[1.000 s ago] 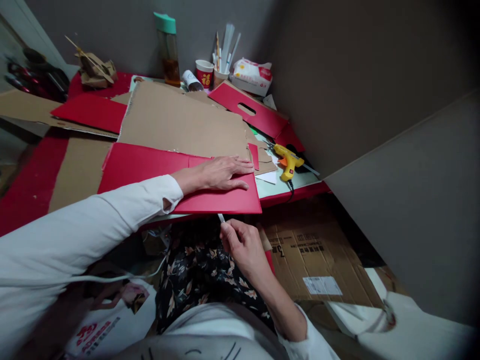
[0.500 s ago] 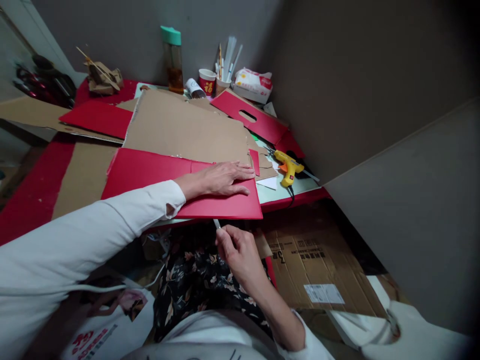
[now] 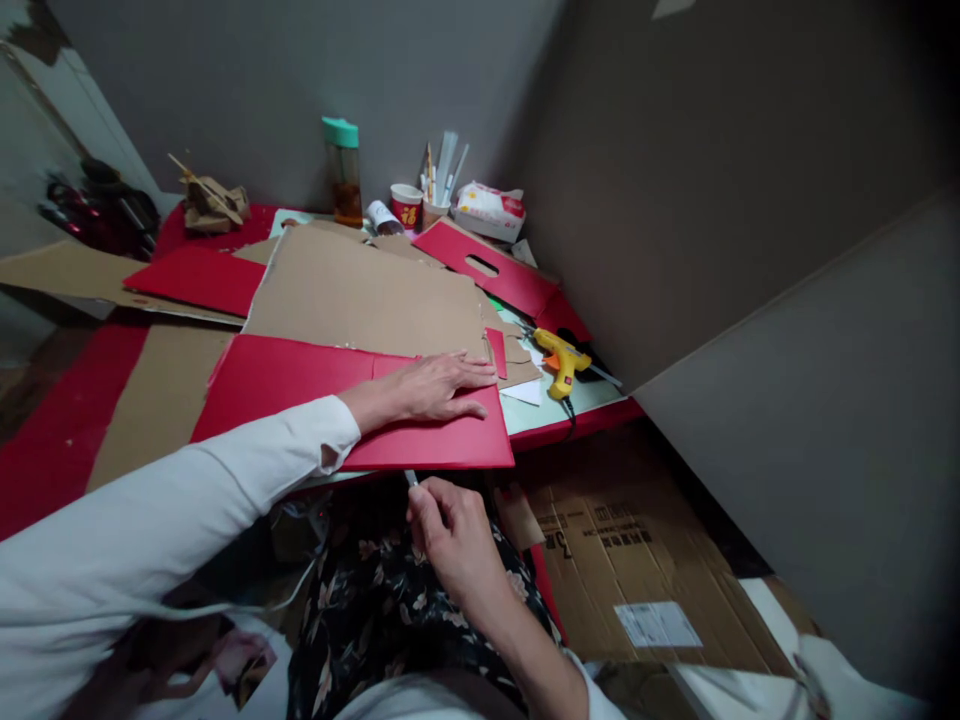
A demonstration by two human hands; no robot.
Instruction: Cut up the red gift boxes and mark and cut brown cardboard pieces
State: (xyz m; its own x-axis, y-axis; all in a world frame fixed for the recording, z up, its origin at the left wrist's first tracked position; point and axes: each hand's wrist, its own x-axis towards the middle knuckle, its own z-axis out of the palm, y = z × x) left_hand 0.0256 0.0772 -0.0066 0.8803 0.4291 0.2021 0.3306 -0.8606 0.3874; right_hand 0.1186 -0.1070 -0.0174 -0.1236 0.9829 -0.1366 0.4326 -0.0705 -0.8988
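My left hand (image 3: 431,388) lies flat, fingers spread, on a red cardboard sheet (image 3: 300,390) that overhangs the table's near edge. Just below that edge my right hand (image 3: 450,530) is closed around a thin knife or blade (image 3: 412,479), whose silver tip touches the sheet's front edge. A large brown cardboard panel (image 3: 367,290) lies behind the red sheet.
A yellow glue gun (image 3: 561,360) rests at the right on the table. At the back stand a bottle with a green cap (image 3: 343,170), a red cup (image 3: 406,207), a pen holder (image 3: 435,205) and a tissue pack (image 3: 489,210). Flattened cardboard boxes (image 3: 622,540) lie on the floor; grey walls rise on the right.
My right hand with the blade has slid left along the red sheet's front edge. The left hand has stayed pressed on the sheet. The camera has tilted up slightly.
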